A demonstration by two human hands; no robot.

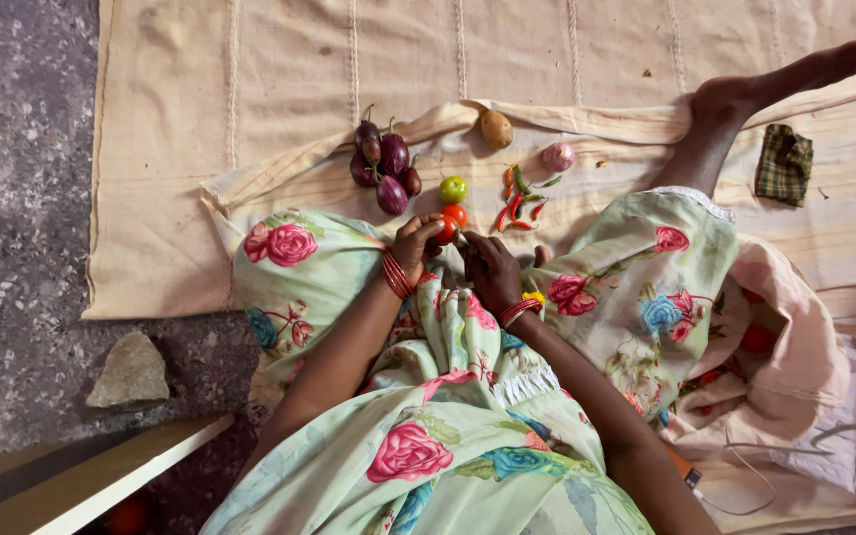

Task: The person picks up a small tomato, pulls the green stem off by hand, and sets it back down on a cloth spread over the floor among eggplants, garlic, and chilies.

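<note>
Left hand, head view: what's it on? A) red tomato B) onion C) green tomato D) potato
A: the left hand wraps a red tomato, with the green tomato lying free just beyond it on the cloth, and the potato and onion farther off.

Soft, even daylight fills the scene, brightest on the cream mat (567, 50) at the top; shadows are faint and short, no glare shows, focus is fairly sharp, and straight edges bow slightly near the corners
</note>
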